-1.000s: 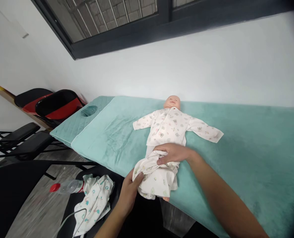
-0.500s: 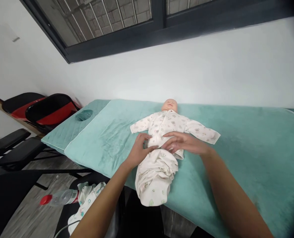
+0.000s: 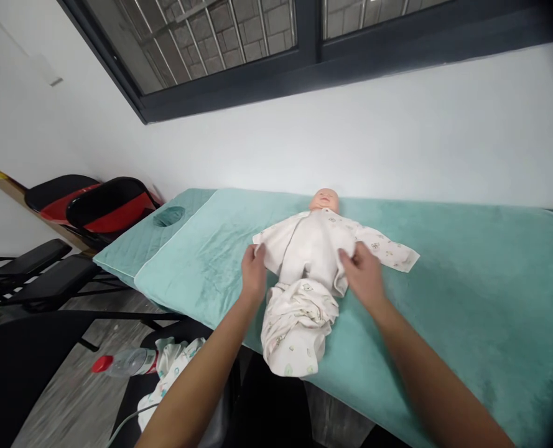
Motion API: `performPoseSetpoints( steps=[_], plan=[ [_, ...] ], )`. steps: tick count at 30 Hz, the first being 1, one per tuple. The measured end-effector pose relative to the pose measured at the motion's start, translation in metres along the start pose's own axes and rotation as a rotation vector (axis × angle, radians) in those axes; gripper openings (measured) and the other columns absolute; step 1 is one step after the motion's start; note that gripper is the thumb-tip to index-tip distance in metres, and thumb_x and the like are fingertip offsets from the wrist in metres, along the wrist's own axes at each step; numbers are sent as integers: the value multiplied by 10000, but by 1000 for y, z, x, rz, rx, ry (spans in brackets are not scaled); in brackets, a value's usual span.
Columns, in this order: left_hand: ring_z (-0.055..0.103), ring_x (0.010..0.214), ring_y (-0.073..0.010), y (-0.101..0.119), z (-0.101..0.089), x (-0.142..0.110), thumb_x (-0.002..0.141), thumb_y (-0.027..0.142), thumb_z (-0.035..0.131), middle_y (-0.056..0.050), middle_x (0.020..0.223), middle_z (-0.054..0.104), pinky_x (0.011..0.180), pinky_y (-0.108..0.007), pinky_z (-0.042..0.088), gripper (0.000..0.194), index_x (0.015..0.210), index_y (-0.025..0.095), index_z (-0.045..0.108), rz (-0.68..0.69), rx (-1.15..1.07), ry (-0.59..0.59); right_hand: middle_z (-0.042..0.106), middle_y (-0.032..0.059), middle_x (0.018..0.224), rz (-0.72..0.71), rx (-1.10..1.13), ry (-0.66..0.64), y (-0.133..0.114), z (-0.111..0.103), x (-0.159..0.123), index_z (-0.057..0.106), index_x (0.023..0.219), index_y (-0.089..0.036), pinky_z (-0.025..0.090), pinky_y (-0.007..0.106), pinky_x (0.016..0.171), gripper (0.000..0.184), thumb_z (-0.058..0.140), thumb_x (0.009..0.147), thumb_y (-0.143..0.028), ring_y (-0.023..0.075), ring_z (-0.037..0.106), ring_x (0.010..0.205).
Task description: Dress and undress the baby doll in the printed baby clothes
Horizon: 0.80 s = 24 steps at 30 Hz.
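Note:
A baby doll [image 3: 325, 200] lies on its back on a green padded bed, its head toward the wall. It wears a white printed baby shirt [image 3: 388, 250] with the sleeves spread out. The front of the shirt is lifted and turned up, so its plain inner side shows. My left hand [image 3: 254, 269] pinches one edge of the shirt at the doll's side. On the other side, my right hand [image 3: 362, 272] grips the opposite edge. Bunched white printed fabric [image 3: 299, 326] covers the doll's lower body and hangs past the bed's near edge.
The green bed [image 3: 458, 298] runs along a white wall under a barred window. Black and red chairs [image 3: 112, 205] stand at the left. A bottle with a red cap [image 3: 127, 362] and a printed white cloth [image 3: 168, 376] lie on a black seat at lower left.
Both hands have moved apart and taken hold of the shirt's edges. The shirt front, flat before, is now raised and turned up. The camera view has shifted slightly.

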<state>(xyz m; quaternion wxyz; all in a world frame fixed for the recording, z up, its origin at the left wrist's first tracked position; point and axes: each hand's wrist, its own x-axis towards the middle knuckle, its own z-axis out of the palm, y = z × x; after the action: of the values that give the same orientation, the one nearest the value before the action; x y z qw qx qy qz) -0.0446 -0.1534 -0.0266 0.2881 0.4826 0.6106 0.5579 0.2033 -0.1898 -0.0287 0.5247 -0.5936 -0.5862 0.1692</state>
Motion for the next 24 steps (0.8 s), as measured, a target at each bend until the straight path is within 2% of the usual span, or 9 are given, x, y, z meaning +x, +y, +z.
performPoseSetpoints(
  steps=[2, 5, 7, 9, 12, 15, 18, 20, 24],
  plan=[
    [554, 722, -140, -11, -15, 5, 858, 426, 542, 6, 793, 554, 681, -284, 482, 230, 845, 197, 534, -168, -135, 126, 560, -24, 690, 190, 252, 167, 24, -22, -9, 557, 806, -204, 378, 285, 584, 265, 555, 900, -452, 150, 487, 618],
    [559, 764, -127, -25, -33, 1, 776, 295, 639, -7, 885, 585, 744, -285, 484, 164, 880, 196, 559, -204, -116, 215, 544, -35, 677, 404, 370, 273, 52, -55, -38, 562, 886, -199, 382, 287, 545, 280, 577, 880, -479, 140, 482, 558],
    [570, 819, -137, -28, -40, -9, 747, 259, 684, -13, 911, 615, 805, -288, 474, 165, 879, 196, 609, -140, -62, 92, 556, -27, 742, 399, 281, 370, 57, -70, -60, 548, 964, -202, 399, 282, 553, 302, 653, 836, -456, 139, 510, 592],
    [594, 893, -168, -25, -43, -20, 778, 301, 685, -33, 931, 643, 860, -311, 474, 153, 885, 195, 656, -59, -11, -209, 568, 0, 869, 296, 153, 436, 52, -74, -78, 533, 1021, -211, 439, 282, 598, 341, 707, 806, -409, 144, 549, 682],
    [586, 1089, -219, -13, -47, -31, 849, 367, 637, -74, 1114, 622, 976, -363, 459, 188, 947, 214, 683, 104, 78, -644, 577, 19, 933, 95, 51, 204, 33, -62, -85, 561, 987, -222, 486, 305, 685, 205, 662, 857, -344, 158, 579, 770],
    [460, 1316, -243, 0, -53, -34, 837, 322, 657, -88, 1368, 488, 1102, -387, 382, 162, 973, 234, 655, 281, 216, -793, 605, 31, 961, -79, 44, -142, 11, -37, -69, 601, 971, -233, 495, 320, 742, 74, 584, 917, -280, 175, 597, 840],
    [398, 1383, -244, 5, -54, -30, 822, 264, 651, -86, 1471, 403, 1103, -384, 383, 113, 883, 217, 568, 369, 296, -850, 621, 42, 1006, -207, -14, -318, -8, -10, -44, 630, 971, -240, 476, 334, 809, 80, 557, 939, -235, 194, 590, 929],
    [455, 1331, -227, 3, -49, -24, 832, 223, 608, -83, 1438, 455, 1058, -368, 410, 121, 815, 213, 489, 427, 301, -822, 634, 41, 982, -320, -122, -408, -19, 6, -28, 650, 943, -239, 446, 352, 835, 60, 593, 926, -241, 212, 569, 954],
    [621, 960, -179, -11, -22, -2, 830, 130, 490, -32, 1030, 663, 843, -309, 453, 152, 748, 225, 405, 485, 312, -600, 640, 20, 860, -501, -397, -596, -40, 28, -10, 631, 779, -224, 382, 358, 785, 160, 685, 869, -345, 213, 547, 879]
  ],
)
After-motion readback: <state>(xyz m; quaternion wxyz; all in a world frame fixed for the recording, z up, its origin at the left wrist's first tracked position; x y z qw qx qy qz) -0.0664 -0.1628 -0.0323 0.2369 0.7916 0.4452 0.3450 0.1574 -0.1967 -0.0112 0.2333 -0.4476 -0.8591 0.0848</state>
